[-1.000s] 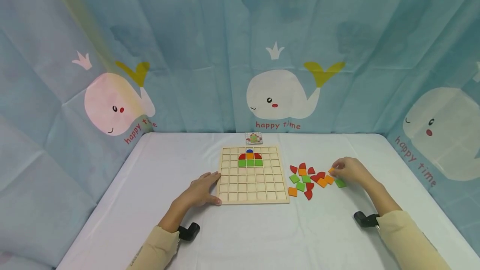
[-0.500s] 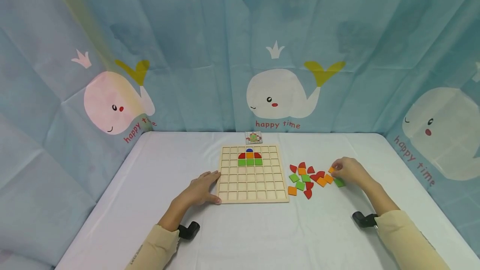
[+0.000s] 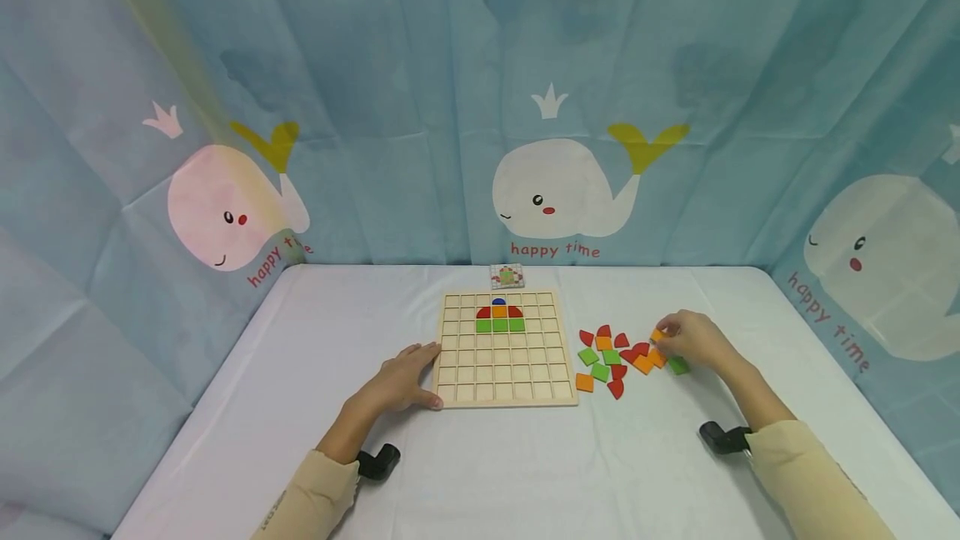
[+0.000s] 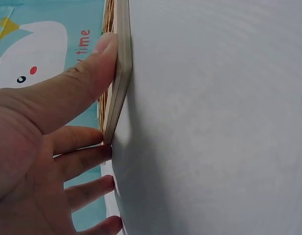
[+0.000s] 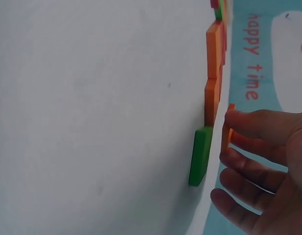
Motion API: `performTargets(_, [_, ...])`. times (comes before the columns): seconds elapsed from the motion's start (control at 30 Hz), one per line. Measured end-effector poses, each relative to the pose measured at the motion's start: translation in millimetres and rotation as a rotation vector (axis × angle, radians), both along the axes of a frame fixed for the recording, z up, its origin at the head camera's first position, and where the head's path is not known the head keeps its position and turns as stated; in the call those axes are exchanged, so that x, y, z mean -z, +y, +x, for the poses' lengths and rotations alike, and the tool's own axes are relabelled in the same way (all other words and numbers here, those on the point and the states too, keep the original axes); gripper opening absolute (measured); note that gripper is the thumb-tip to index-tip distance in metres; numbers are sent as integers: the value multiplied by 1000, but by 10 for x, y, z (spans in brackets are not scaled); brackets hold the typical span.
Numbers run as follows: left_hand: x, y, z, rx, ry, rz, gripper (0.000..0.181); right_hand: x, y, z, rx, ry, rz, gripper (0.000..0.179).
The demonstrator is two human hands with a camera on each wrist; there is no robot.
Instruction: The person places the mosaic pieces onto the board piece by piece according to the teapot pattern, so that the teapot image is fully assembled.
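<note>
At the left edge of a wooden grid board (image 3: 495, 373) rests my left hand (image 3: 401, 379), thumb near the front corner and the other fingers spread along the side. In the left wrist view its thumb (image 4: 85, 83) lies against the board's rim. My right hand (image 3: 697, 338) pinches an orange square tile (image 5: 226, 136) between thumb and fingertips, just above the table. Below that hand lies a green square tile (image 5: 201, 156), with orange tiles (image 5: 213, 51) beside it. Toward the board's far side sit green squares (image 3: 500, 325), red quarter-circles (image 3: 515, 312), an orange square (image 3: 499, 312) and a blue piece (image 3: 498, 302).
Several loose red, green and orange tiles (image 3: 612, 357) lie scattered right of the board, a few overlapping. Behind the board is a small picture card (image 3: 507, 277). A white cloth covers the table (image 3: 525, 473), and a blue whale-print curtain (image 3: 405, 190) stands along its back and sides.
My right hand, with the orange tile in its pinch, has shifted slightly left and away from me. The left hand stays at the board's edge.
</note>
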State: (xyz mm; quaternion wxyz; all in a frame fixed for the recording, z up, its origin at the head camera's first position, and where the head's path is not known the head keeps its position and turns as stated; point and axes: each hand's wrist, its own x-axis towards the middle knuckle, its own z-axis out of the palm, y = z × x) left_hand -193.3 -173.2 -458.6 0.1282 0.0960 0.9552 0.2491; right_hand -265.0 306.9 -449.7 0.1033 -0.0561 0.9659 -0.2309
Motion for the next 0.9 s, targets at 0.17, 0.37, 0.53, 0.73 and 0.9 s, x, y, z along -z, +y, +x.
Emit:
performTargets(0.17, [-15, 12, 2, -8, -6, -5, 96, -26, -77, -17, -24, 36, -20, 33])
performTargets(0.37, [-32, 23, 6, -12, -9, -21, 96, -36, -181, -49, -32, 69, -48, 31])
performTargets(0.53, [-27, 24, 0, -10, -13, -16, 96, -63, -280, -61, -49, 125, -55, 30])
performTargets(0.73, [-20, 14, 1, 1, -13, -20, 96, -125, -424, -72, -62, 135, -66, 29])
performTargets(0.9, [-21, 14, 2, 7, -15, -20, 95, -145, -543, -99, -75, 144, -70, 29])
